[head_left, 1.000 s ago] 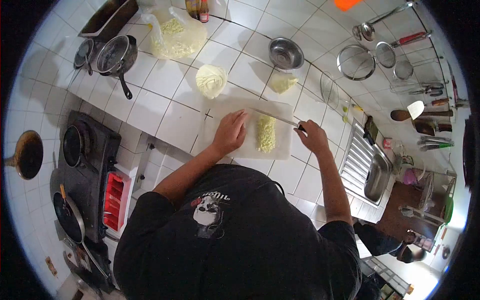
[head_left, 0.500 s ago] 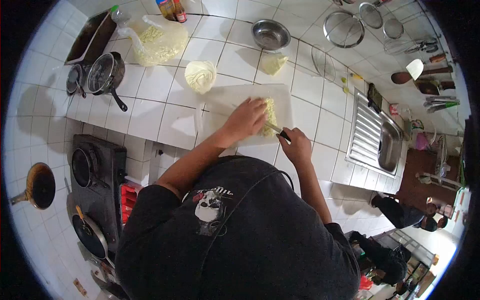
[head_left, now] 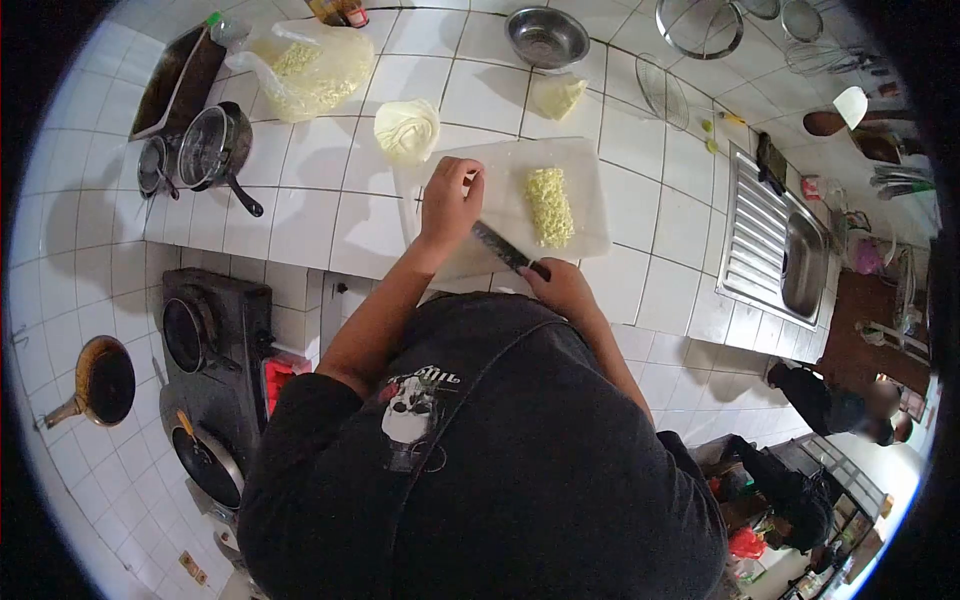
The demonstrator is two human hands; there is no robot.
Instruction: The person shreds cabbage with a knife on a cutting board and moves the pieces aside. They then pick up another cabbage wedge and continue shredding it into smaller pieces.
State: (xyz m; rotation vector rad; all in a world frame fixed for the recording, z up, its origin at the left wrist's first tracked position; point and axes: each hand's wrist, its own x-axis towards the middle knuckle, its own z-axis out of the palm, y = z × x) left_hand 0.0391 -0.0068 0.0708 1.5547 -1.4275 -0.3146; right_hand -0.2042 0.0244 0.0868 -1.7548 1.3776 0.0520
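My right hand (head_left: pixel 563 288) grips the black handle of a kitchen knife (head_left: pixel 503 247), its blade slanting up and left over the lower part of the white cutting board (head_left: pixel 500 165). My left hand (head_left: pixel 452 203) is above the board's left side, fingers curled in toward the thumb, with nothing visible in it; the blade's tip is close beside its wrist. A pile of finely shredded cabbage (head_left: pixel 549 207) lies on the right half of the board, apart from both hands. Beyond the board are a cut cabbage (head_left: pixel 407 131) and a smaller cabbage wedge (head_left: pixel 558 96).
A plastic bag of shredded cabbage (head_left: pixel 312 80) lies at the back left, near pans (head_left: pixel 215 147). At the back stands a metal bowl (head_left: pixel 546 38). To the right is a sink (head_left: pixel 803 270); a stove (head_left: pixel 215 345) stands lower left. Two other people are at far right.
My left hand has left the shredded cabbage and moved left, fingers now curled. The knife has come off the pile, down and left, with my right hand. The camera view has shifted slightly.
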